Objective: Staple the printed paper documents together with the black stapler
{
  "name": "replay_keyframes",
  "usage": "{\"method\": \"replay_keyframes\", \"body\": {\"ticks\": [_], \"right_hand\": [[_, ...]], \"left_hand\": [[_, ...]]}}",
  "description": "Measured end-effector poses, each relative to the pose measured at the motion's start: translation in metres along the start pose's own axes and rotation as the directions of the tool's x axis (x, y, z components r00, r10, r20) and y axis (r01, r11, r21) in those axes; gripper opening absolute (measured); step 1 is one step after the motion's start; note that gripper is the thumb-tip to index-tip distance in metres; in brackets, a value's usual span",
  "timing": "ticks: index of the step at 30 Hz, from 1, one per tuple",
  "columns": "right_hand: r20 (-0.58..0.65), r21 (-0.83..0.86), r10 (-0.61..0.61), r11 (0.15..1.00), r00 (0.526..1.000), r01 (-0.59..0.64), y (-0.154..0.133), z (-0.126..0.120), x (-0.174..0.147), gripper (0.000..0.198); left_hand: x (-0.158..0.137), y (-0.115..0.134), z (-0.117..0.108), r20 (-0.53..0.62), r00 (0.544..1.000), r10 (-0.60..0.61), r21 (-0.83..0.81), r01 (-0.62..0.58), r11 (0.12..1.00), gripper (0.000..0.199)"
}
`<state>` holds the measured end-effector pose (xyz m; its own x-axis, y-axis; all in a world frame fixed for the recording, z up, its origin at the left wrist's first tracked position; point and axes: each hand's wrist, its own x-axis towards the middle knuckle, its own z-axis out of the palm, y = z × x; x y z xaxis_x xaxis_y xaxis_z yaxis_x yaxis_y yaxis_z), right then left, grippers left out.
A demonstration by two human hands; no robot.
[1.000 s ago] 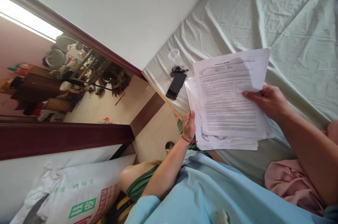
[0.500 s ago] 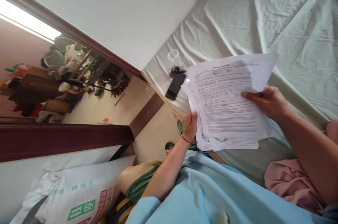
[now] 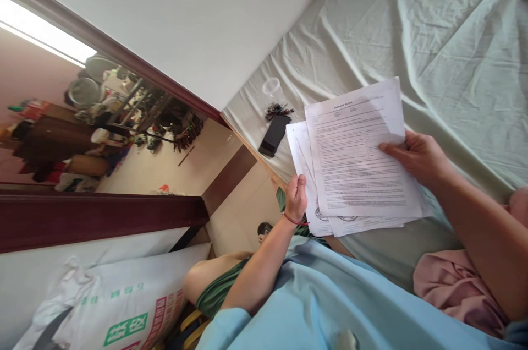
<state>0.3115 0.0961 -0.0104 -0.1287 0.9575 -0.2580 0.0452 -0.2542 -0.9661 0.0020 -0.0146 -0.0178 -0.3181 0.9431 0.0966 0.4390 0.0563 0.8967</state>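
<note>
right now a loose stack of white printed paper sheets [image 3: 358, 163] sits between both hands, held just above the pale green wrinkled bedsheet [image 3: 454, 36]. its long axis runs from the near edge by the person's chest up toward the far edge that points at the black smartphone [image 3: 275, 134]. the sheets are fanned, the lower ones poking out toward the left and near edges. the right hand [image 3: 416, 157] pinches the stack's right edge, thumb on top of the uppermost page and fingers curled under it. the left hand [image 3: 296, 196] grips the near left corner, fingers closed around the lower sheets, a thin red cord at the wrist. both hands touch the paper, one on each long side. beyond the phone lie a dark bunch of keys [image 3: 277, 110] and a small clear plastic cup [image 3: 271, 87], near the bed's corner.
</note>
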Motion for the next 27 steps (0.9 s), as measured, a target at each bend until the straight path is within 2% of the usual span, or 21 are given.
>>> {"method": "replay_keyframes", "body": {"ticks": [10, 19, 27], "right_hand": [[0.009, -0.034, -0.015, 0.999, 1.000, 0.016, -0.0032, 0.0005, -0.0006, 0.033], [0.015, -0.042, -0.025, 0.999, 1.000, 0.025, 0.0038, -0.0023, 0.0020, 0.038], [0.031, -0.023, 0.007, 1.000, 1.000, -0.006, -0.0025, -0.0019, 0.0002, 0.040]], "left_hand": [[-0.0003, 0.0002, -0.0004, 0.061, 0.998, -0.005, -0.116, 0.013, 0.993, 0.054], [-0.0017, -0.0004, -0.0009, 0.024, 1.000, -0.012, -0.032, 0.013, 0.999, 0.062], [-0.0011, -0.0010, -0.0007, 0.029, 1.000, -0.001, -0.053, 0.003, 0.999, 0.058]]}}
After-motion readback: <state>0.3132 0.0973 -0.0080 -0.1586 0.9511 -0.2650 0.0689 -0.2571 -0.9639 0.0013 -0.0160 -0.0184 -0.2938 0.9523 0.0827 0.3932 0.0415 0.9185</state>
